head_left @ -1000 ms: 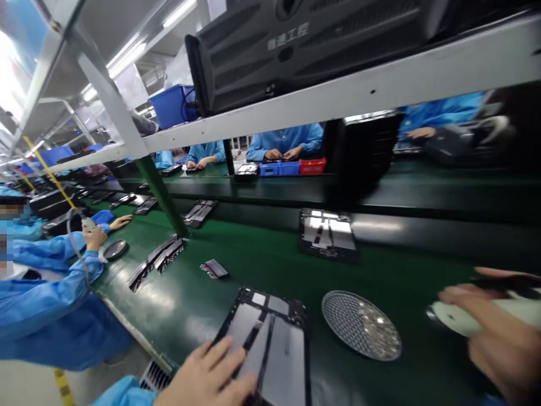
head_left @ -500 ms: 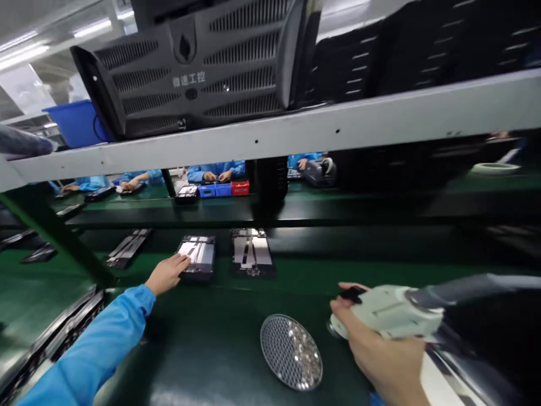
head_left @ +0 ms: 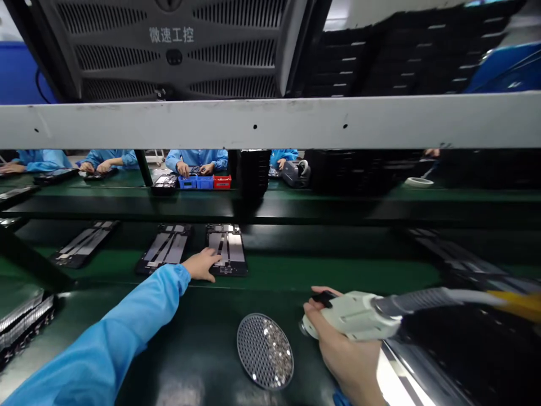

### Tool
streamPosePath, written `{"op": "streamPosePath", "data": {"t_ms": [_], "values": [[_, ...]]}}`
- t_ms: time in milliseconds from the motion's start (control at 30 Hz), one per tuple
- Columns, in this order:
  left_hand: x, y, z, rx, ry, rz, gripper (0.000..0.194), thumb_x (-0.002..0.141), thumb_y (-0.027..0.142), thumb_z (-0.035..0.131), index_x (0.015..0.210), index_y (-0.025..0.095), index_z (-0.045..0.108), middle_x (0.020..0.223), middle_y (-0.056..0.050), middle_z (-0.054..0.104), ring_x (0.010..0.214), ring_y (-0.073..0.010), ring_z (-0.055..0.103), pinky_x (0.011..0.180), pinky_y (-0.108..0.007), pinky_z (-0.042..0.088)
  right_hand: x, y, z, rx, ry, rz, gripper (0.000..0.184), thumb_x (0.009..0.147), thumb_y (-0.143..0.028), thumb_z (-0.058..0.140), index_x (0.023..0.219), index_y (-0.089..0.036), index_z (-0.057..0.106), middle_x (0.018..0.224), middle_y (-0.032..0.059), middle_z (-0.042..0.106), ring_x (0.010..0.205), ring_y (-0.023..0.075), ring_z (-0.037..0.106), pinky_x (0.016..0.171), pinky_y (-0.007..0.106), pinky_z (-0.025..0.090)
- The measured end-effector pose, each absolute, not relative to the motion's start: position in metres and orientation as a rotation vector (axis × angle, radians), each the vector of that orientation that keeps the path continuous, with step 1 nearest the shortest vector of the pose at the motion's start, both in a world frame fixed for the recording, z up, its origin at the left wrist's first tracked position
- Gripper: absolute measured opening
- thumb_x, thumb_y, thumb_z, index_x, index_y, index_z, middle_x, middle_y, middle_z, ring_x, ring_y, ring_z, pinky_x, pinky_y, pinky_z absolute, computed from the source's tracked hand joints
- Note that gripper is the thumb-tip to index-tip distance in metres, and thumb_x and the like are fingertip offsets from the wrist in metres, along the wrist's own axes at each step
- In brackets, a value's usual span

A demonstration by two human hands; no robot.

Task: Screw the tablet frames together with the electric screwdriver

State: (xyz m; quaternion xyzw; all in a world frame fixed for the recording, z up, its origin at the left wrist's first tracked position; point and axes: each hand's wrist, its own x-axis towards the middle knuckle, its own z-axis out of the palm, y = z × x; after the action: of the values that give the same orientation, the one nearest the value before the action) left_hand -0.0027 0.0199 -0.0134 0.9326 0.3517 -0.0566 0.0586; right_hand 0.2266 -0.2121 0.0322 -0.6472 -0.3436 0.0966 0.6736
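Glossy dark-green bench top (head_left: 190, 341), streaked with reflections. Nearest, low at the right: right hand (head_left: 345, 352) curled round a pale-green electric screwdriver (head_left: 363, 317), thumb and fingers closed on the body beside a black lever (head_left: 324, 298), with a ribbed grey hose (head_left: 414, 301) running off to the right. Just left of the tool, a round dimpled screw dish (head_left: 249, 344), with small shiny pieces gathered toward one side.

Farther in, left hand (head_left: 200, 264) reaching out of a blue sleeve (head_left: 139, 321), fingers and thumb spread, fingertips over the left edge of an open-backed tablet (head_left: 235, 248); cannot tell whether pressing. Lying flat near the back of the bench, silvery battery cells upward. Probably light, thin and stiff in the frame, slick on the cell wrap, fragile around the exposed board and the dark flex strips. Best taken by the outer long edges, fingers off the cells.

Just beside, to the left, a second tablet (head_left: 169, 247), opened likewise; beyond that, a third tablet (head_left: 87, 243). Across the far bench, blue bins (head_left: 204, 182), a red bin (head_left: 222, 182) and a co-worker's hands (head_left: 183, 169).
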Motion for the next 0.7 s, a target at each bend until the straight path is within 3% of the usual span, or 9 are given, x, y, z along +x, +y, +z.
{"op": "streamPosePath", "data": {"t_ms": [400,500,600,700], "values": [[-0.007,0.001,0.033,2.846,1.550,-0.046,0.037,0.098,0.040,0.063,0.127,0.017,0.060,0.127,-0.010,0.062,0.109,-0.0228,0.065,0.093,-0.044,0.058,0.229,-0.210,0.032,-1.326,-0.677,0.329,0.038,0.058,-0.036,0.079,0.089,-0.017,0.069,0.074,0.0031,0.067,0.066,0.0194,0.065,0.062,0.032,0.057],[-0.034,-0.043,0.047,2.892,1.551,0.038,0.033,0.098,0.025,0.061,0.131,0.019,0.060,0.129,-0.010,0.064,0.114,-0.0241,0.064,0.096,-0.044,0.057,0.228,-0.211,0.033,-1.278,-0.692,0.336,0.036,0.058,-0.034,0.079,0.089,-0.017,0.069,0.072,0.0025,0.067,0.064,0.0189,0.065,0.060,0.031,0.055],[-0.074,-0.110,0.045,2.949,1.548,0.104,0.053,0.087,0.002,0.051,0.136,0.020,0.060,0.140,-0.010,0.062,0.131,-0.0272,0.057,0.103,-0.041,0.054,0.225,-0.210,0.033,-1.219,-0.706,0.359,0.034,0.060,-0.030,0.078,0.089,-0.016,0.069,0.069,0.0016,0.066,0.059,0.0175,0.063,0.053,0.029,0.052],[-0.117,-0.181,0.025,3.054,1.554,0.219,0.064,0.079,-0.002,0.043,0.137,0.020,0.061,0.145,-0.010,0.060,0.137,-0.0304,0.052,0.103,-0.043,0.053,0.224,-0.208,0.031,-1.188,-0.700,0.381,0.033,0.060,-0.028,0.078,0.089,-0.015,0.069,0.067,0.0010,0.065,0.058,0.0168,0.062,0.052,0.028,0.051]]}}
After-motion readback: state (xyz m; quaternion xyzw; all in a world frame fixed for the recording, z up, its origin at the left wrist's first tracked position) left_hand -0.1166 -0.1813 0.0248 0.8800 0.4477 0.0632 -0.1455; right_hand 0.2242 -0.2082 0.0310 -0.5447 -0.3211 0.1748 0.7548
